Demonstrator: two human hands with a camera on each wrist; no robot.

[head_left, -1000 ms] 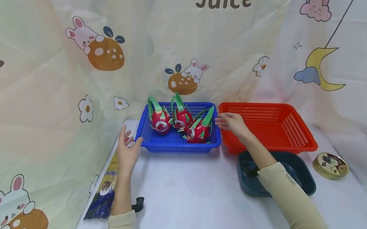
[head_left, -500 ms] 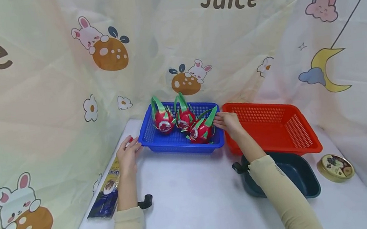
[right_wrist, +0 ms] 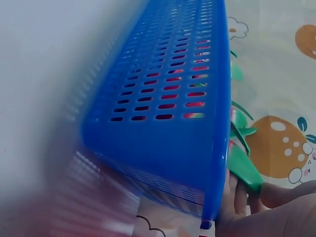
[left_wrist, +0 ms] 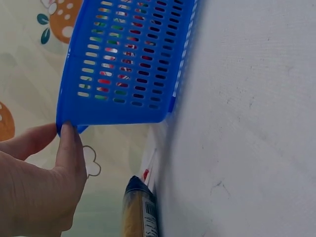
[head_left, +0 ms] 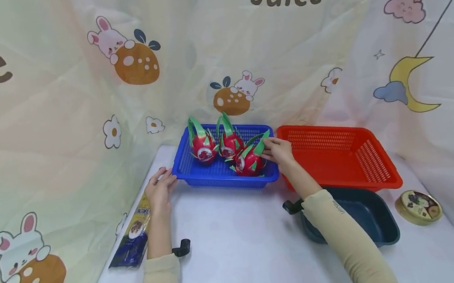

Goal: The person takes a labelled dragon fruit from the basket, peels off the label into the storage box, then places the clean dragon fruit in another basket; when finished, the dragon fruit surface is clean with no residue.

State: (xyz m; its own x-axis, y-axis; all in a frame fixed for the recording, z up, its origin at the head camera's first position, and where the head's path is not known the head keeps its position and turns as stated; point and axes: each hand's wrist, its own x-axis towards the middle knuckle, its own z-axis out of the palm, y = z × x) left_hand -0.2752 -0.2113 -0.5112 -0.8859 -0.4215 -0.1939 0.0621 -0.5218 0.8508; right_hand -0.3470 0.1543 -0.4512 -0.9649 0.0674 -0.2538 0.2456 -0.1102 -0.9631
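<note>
Three red dragon fruits with long green leaves and round labels lie in a blue plastic basket (head_left: 223,181) at the back of the table. My left hand (head_left: 158,191) pinches the basket's rim at its left corner; thumb and fingers meet that edge in the left wrist view. At the opposite end, my right hand (head_left: 281,154) reaches over the rim to the rightmost dragon fruit (head_left: 246,164). In the right wrist view its green leaf (right_wrist: 245,169) sits between thumb and fingers. The left dragon fruit (head_left: 203,152) and the middle one (head_left: 229,145) stand untouched.
A red basket (head_left: 338,165) stands right of the blue one. In front of it is a dark teal tub (head_left: 372,218), partly behind my right sleeve, with a round tin (head_left: 419,207) beside it. A blue-and-yellow packet (head_left: 132,240) lies left of my left forearm.
My left hand has closed in on the blue basket's rim and now pinches it. My right hand has moved left, from beside the basket onto the rightmost dragon fruit's leaf.
</note>
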